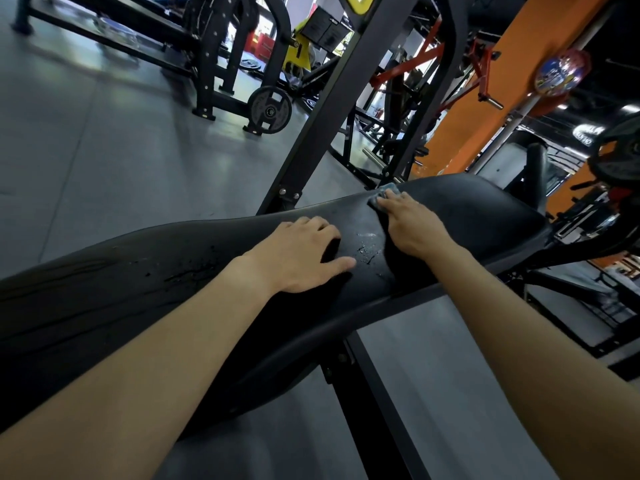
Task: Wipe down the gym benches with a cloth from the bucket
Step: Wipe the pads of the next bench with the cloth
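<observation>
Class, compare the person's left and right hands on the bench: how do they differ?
The right hand presses a blue cloth; the left hand holds nothing. The right hand reaches farther across the bench than the left hand. The right hand's fingers lie straight; the left hand's bend. Both rest on that same wet black bench.

both arms stretch forward, left hand (pixel 300 255) palm-down with thumb splayed, right hand (pixel 412 227) flat with fingers straight.
</observation>
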Demonstrator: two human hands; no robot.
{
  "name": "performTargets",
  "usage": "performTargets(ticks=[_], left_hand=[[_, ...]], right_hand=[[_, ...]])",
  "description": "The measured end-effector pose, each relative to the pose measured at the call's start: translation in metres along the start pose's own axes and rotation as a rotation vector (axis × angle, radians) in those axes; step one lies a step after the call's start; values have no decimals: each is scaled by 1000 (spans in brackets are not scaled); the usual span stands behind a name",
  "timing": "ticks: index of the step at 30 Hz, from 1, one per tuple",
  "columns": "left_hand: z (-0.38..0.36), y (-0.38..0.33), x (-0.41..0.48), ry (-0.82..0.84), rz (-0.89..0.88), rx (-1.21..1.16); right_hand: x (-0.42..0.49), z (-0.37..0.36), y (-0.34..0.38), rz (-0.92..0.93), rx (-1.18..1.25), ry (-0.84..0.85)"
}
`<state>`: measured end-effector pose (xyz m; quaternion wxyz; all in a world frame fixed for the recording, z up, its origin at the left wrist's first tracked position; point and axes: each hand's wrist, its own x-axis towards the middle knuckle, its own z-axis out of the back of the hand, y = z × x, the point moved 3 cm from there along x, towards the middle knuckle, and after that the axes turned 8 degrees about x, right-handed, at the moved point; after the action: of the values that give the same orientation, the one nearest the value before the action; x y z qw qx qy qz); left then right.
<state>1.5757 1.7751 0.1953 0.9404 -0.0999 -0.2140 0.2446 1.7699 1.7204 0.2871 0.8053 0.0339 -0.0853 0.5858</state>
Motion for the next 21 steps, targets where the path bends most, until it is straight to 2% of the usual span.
performTargets(ticks=[3, 9, 11, 13, 16, 21], left_hand=[[2, -4, -12, 73, 14, -11], [0, -10, -21, 55, -39, 33], [0, -10, -23, 64, -39, 17], [1, -11, -24, 67, -40, 3], [3, -11, -24, 72, -40, 9], [1, -10, -22, 83, -34, 14]], right_hand=[[-22, -12, 28, 103, 39, 11], [-57, -18, 32, 213, 85, 79], [-47, -10, 15, 179, 48, 69], [-36, -1, -2, 57, 37, 38], [-34, -2, 7, -33, 45, -37], [-71, -24, 50, 160, 71, 17]])
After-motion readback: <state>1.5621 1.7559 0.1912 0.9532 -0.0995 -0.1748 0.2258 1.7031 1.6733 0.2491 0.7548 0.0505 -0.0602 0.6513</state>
